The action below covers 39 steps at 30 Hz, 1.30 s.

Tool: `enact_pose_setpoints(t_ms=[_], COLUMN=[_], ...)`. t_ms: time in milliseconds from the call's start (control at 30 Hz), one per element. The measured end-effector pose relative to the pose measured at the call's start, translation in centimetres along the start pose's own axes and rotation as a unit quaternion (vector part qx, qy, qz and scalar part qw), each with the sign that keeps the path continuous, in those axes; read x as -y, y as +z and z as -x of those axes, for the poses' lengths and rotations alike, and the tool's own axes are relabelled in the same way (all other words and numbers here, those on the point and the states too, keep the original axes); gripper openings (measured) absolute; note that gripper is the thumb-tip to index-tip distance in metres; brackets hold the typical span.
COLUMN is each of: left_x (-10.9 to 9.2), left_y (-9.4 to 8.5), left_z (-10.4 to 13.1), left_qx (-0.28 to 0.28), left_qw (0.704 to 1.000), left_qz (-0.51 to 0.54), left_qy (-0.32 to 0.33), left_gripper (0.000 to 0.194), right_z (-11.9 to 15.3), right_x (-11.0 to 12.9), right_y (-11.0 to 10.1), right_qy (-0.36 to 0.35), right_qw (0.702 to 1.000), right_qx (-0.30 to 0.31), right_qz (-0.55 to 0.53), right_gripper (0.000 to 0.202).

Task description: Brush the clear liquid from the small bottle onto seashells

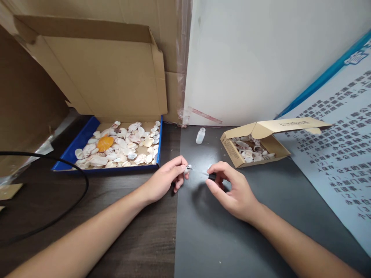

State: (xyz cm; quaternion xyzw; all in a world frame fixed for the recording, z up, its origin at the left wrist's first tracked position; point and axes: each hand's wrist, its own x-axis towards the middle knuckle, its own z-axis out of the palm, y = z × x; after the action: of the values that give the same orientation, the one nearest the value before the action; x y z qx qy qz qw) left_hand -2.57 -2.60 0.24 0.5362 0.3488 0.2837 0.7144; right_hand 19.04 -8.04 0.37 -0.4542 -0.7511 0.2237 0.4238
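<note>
My left hand pinches a small whitish shell between thumb and fingertips, with a dark mark or gap on its right side. My right hand grips a black bottle cap between thumb and index finger. From the cap a thin, pale, see-through applicator stem points left toward the shell; whether its tip touches the shell I cannot tell. Beyond both hands a small uncapped bottle of whitish, translucent look stands upright on the dark grey mat.
At the left, an open blue-edged cardboard box holds many shells, including an orange one. A smaller open box of shells stands at the right. A black cable loops at far left. A white panel rises behind.
</note>
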Motion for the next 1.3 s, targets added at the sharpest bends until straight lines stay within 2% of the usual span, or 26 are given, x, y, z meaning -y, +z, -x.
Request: enact_pose_setpoints(t_ms=[133, 267, 400, 533, 700, 833, 1000, 1133, 1300], left_x=[0.01, 0.01, -0.05, -0.06, 0.03, 0.09, 0.05, 0.0, 0.01], left_y=[-0.03, -0.04, 0.0, 0.01, -0.02, -0.07, -0.02, 0.02, -0.06], left_z=[-0.01, -0.03, 0.01, 0.07, 0.04, -0.01, -0.02, 0.02, 0.0], left_qx=[-0.001, -0.001, -0.003, -0.004, -0.003, 0.003, -0.014, -0.022, -0.012], left_qw=[1.0, 1.0, 1.0, 1.0, 1.0, 1.0, 1.0, 1.0, 1.0], left_qz=[-0.002, 0.001, -0.003, 0.0, -0.004, 0.001, 0.011, 0.01, 0.001], left_qy=[-0.006, -0.004, -0.009, -0.006, -0.007, -0.002, -0.004, -0.004, -0.003], left_gripper=[0.022, 0.022, 0.022, 0.021, 0.021, 0.021, 0.02, 0.022, 0.026], right_z=[0.02, 0.02, -0.14, -0.2, 0.03, 0.08, -0.13, -0.14, -0.18], right_x=[0.03, 0.09, 0.05, 0.03, 0.02, 0.09, 0.18, 0.16, 0.09], right_y=[-0.1, -0.13, -0.02, 0.13, -0.02, -0.11, -0.06, 0.0, -0.01], right_qy=[0.009, -0.004, 0.018, 0.01, 0.025, 0.003, 0.022, 0.013, 0.02], right_qw=[0.999, 1.0, 0.999, 1.0, 0.999, 1.0, 0.999, 1.0, 1.0], right_qx=[-0.029, 0.003, -0.026, 0.007, -0.034, 0.017, -0.022, 0.009, -0.015], right_qz=[0.017, 0.007, 0.025, -0.001, 0.013, -0.003, 0.022, 0.011, 0.019], right_gripper=[0.014, 0.014, 0.012, 0.013, 0.012, 0.013, 0.01, 0.011, 0.009])
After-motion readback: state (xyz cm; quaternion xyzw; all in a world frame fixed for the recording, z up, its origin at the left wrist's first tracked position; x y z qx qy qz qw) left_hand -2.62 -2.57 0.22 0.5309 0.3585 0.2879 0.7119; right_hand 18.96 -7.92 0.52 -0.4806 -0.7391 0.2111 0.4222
